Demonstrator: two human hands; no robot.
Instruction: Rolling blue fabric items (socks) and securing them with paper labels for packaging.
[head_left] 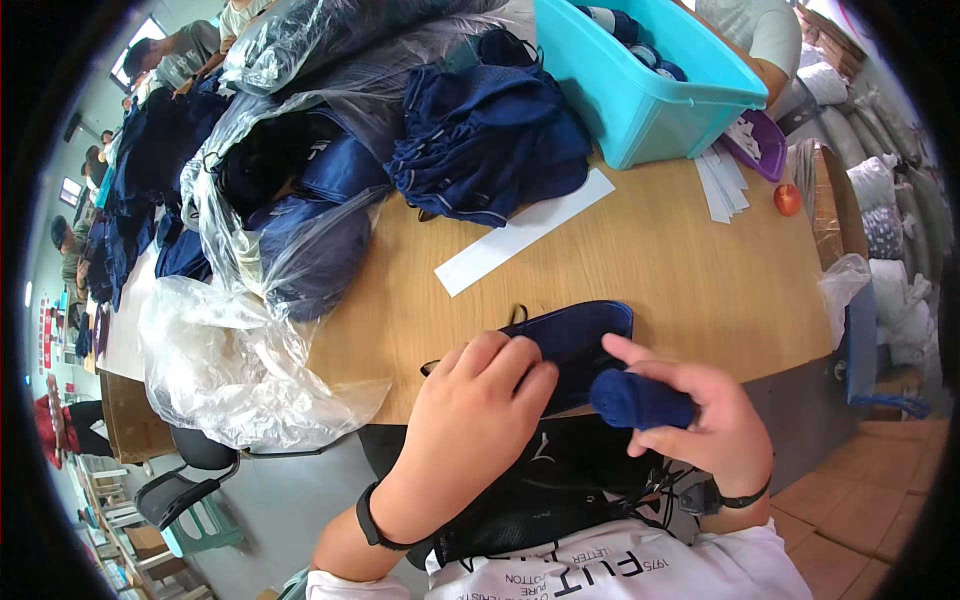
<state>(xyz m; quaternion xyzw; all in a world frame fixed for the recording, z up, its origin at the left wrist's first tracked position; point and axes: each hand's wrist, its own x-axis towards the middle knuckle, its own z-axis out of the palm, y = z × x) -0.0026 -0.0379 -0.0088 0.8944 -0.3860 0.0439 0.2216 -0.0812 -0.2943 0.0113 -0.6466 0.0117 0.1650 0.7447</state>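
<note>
My right hand [715,405] is wrapped round a tightly rolled navy cloth bundle [640,400], held just above the table's near edge. Beside it lies a flat navy fabric pouch [590,340] with a rounded end and thin black cord loops. The fingers of my left hand [485,385] are curled down on the left part of this pouch, gripping it; the fingertips are partly hidden. Further back is a heap of folded navy cloth pieces [490,130]. A white strip [525,232] lies on the table in front of that heap.
A teal bin [650,110] with navy rolls stands at the back right. Near it are white paper strips [720,185], a purple basket [765,140] and a red fruit [787,199]. Clear plastic bags [240,350] with navy items fill the left. Other people work beyond.
</note>
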